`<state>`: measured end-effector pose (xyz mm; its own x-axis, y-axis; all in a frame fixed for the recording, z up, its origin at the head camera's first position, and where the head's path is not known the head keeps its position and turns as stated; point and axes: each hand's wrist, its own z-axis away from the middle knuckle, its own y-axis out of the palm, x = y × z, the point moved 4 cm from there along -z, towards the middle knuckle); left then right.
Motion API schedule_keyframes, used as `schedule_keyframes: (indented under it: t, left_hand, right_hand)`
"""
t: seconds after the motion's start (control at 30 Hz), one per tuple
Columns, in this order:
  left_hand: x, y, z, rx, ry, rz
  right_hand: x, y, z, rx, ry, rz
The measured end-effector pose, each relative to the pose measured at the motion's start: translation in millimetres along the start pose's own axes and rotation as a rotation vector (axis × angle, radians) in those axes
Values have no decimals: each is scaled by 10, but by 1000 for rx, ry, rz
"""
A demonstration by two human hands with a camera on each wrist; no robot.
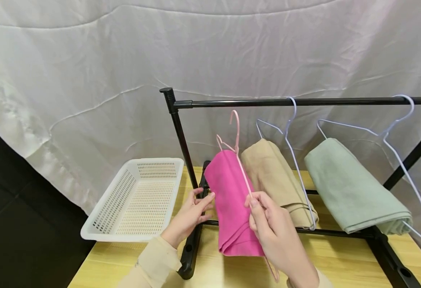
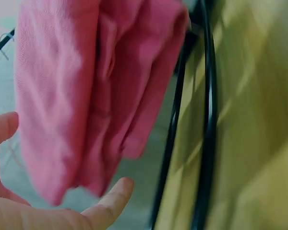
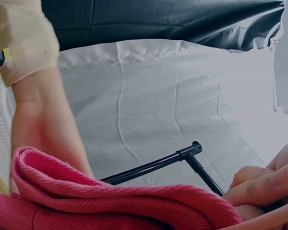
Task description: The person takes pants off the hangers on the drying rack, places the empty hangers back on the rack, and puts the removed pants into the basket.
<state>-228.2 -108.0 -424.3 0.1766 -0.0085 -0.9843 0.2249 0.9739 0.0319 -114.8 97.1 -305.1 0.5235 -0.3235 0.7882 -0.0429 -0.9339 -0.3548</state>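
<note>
A pink clothes hanger (image 1: 237, 134) carries a folded bright pink cloth (image 1: 232, 204), tilted in front of the black clothes rack. Its hook shows below the rack's top bar (image 1: 232, 103), off the bar. My right hand (image 1: 277, 232) pinches the hanger's side wire between thumb and fingers, beside the cloth. To the left of the cloth, my left hand (image 1: 189, 214) has its fingers spread and holds nothing. In the left wrist view, the pink cloth (image 2: 57, 96) hangs in loose folds, with the fingertips near its lower end. The right wrist view shows the cloth's rolled fold (image 3: 125, 201) close up.
Two lavender hangers hang on the bar, one with a folded tan cloth (image 1: 273, 176), the other with a folded pale green cloth (image 1: 354, 188). A white perforated basket (image 1: 177, 172) stands left of the rack on the wooden table (image 1: 210, 272). A pale curtain (image 1: 124, 64) hangs behind.
</note>
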Motion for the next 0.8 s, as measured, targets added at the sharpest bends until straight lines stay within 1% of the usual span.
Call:
schedule_keyframes:
  t: [0.1, 0.2, 0.27, 0.33, 0.43, 0.53, 0.6, 0.67, 0.8]
  left_hand:
    - [124, 97, 8, 65, -74, 147]
    - [203, 166, 20, 120, -118, 282]
    - [239, 198, 31, 153, -132, 350]
    - [269, 216, 37, 177, -142, 399]
    - [292, 240, 36, 218, -149, 460]
    - [294, 262, 34, 256, -154, 545]
    - [291, 268, 32, 266, -155, 593]
    - [290, 264, 27, 260, -151, 627]
    - [281, 243, 18, 232, -128, 643]
  right_hand:
    - [3, -4, 38, 27, 4, -9]
    - [21, -4, 73, 50, -4, -38]
    - [41, 2, 98, 55, -19, -65]
    - [57, 8, 118, 52, -41, -82]
    - [63, 20, 139, 40, -65, -97]
    - [54, 37, 153, 44, -86, -111]
    - [50, 48, 162, 53, -97, -123]
    - [50, 55, 168, 62, -109, -131]
    - [47, 60, 170, 69, -107, -153]
